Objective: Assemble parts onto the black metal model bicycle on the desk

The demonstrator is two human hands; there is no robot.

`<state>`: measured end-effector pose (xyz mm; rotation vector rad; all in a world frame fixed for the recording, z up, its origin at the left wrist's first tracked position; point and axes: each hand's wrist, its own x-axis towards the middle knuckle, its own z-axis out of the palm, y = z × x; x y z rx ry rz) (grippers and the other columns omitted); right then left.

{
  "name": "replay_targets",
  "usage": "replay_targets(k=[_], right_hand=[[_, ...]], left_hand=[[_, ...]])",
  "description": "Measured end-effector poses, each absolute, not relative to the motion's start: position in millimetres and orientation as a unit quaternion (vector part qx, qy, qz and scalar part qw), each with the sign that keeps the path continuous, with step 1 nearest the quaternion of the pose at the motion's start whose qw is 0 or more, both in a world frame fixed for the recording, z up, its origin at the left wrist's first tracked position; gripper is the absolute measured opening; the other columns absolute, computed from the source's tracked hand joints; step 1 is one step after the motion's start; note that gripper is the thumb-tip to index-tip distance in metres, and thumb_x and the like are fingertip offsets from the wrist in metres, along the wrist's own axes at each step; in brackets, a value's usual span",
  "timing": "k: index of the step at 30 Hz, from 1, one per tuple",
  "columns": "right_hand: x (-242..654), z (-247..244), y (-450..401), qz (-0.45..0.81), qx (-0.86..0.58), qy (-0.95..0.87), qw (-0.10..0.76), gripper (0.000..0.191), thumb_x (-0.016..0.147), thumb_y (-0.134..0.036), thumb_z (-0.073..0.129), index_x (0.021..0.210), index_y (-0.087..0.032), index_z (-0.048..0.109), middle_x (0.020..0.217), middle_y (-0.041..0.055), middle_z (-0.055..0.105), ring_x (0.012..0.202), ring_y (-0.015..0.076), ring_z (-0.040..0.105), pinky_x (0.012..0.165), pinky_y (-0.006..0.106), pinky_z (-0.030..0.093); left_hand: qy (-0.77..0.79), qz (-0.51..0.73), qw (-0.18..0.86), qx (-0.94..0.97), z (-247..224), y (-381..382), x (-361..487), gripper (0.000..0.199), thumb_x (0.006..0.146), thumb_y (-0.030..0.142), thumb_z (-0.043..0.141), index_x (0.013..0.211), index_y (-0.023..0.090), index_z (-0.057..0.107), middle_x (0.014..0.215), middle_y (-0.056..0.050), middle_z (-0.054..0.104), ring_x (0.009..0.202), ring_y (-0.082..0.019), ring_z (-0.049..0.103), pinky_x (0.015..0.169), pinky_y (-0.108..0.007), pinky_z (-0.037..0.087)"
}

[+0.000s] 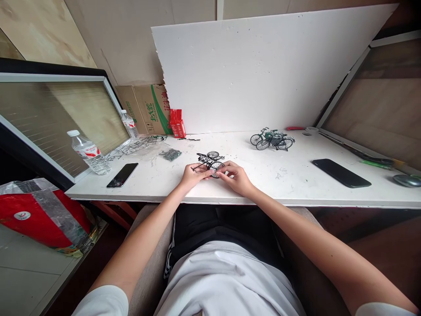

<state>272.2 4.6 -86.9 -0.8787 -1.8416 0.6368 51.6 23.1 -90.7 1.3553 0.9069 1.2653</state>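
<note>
A small black model bicycle frame with a spoked wheel is held over the white table near its front edge. My left hand is closed on the frame from the left, its thumb reaching toward the wheel. From the right, my right hand has its fingers closed at the rim of that wheel. Just behind them lies another small wheel. Two assembled model bicycles, one green and one black, stand close together farther back to the right.
Left on the white table are two water bottles, a phone, thin black parts and a small packet. A carton and red box stand behind. Another phone and a mouse lie right.
</note>
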Motion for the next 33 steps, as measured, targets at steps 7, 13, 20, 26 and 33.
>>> replay_targets(k=[7, 13, 20, 26, 33], right_hand=[[272.7, -87.4, 5.0, 0.26, -0.363, -0.751, 0.486, 0.036, 0.097, -0.06, 0.07, 0.098, -0.027, 0.083, 0.107, 0.0104, 0.074, 0.097, 0.0257, 0.07, 0.071, 0.037, 0.057], [272.7, -88.8, 5.5, 0.262, -0.363, -0.752, 0.485, 0.035, 0.097, -0.059, 0.069, 0.098, -0.026, 0.081, 0.109, 0.0106, 0.074, 0.1, 0.0267, 0.071, 0.073, 0.038, 0.058], [271.4, -85.9, 3.4, 0.274, -0.368, -0.742, 0.489, 0.035, 0.099, -0.058, 0.066, 0.098, -0.024, 0.076, 0.113, 0.0099, 0.078, 0.103, 0.0272, 0.072, 0.076, 0.037, 0.058], [271.7, -86.9, 3.7, 0.261, -0.378, -0.717, 0.524, 0.037, 0.099, -0.06, 0.066, 0.099, -0.024, 0.074, 0.123, 0.0115, 0.075, 0.113, 0.0283, 0.071, 0.081, 0.038, 0.061], [273.6, -91.6, 9.4, 0.254, -0.385, -0.698, 0.548, 0.043, 0.095, -0.066, 0.069, 0.09, -0.024, 0.074, 0.11, 0.0135, 0.073, 0.103, 0.0294, 0.07, 0.074, 0.041, 0.062]], left_hand=[[0.353, 0.505, 0.512, 0.599, -86.4, 20.8, 50.6, 0.051, 0.058, 0.044, 0.103, 0.089, 0.012, 0.079, 0.094, -0.012, 0.08, 0.085, -0.025, 0.075, 0.074, -0.034, 0.059], [0.347, 0.502, 0.515, 0.602, -88.1, 22.0, 48.7, 0.049, 0.058, 0.042, 0.103, 0.09, 0.014, 0.08, 0.094, -0.01, 0.08, 0.085, -0.024, 0.074, 0.077, -0.035, 0.058], [0.36, 0.512, 0.51, 0.59, -85.4, 21.2, 48.8, 0.047, 0.057, 0.042, 0.103, 0.086, 0.014, 0.079, 0.09, -0.01, 0.079, 0.081, -0.022, 0.072, 0.073, -0.033, 0.057], [0.361, 0.519, 0.524, 0.571, -84.1, 21.0, 47.8, 0.048, 0.056, 0.042, 0.103, 0.087, 0.014, 0.079, 0.09, -0.009, 0.08, 0.078, -0.021, 0.073, 0.075, -0.035, 0.058], [0.36, 0.521, 0.538, 0.557, -87.1, 23.0, 46.9, 0.051, 0.052, 0.04, 0.105, 0.087, 0.014, 0.079, 0.089, -0.008, 0.079, 0.079, -0.021, 0.073, 0.079, -0.036, 0.06]])
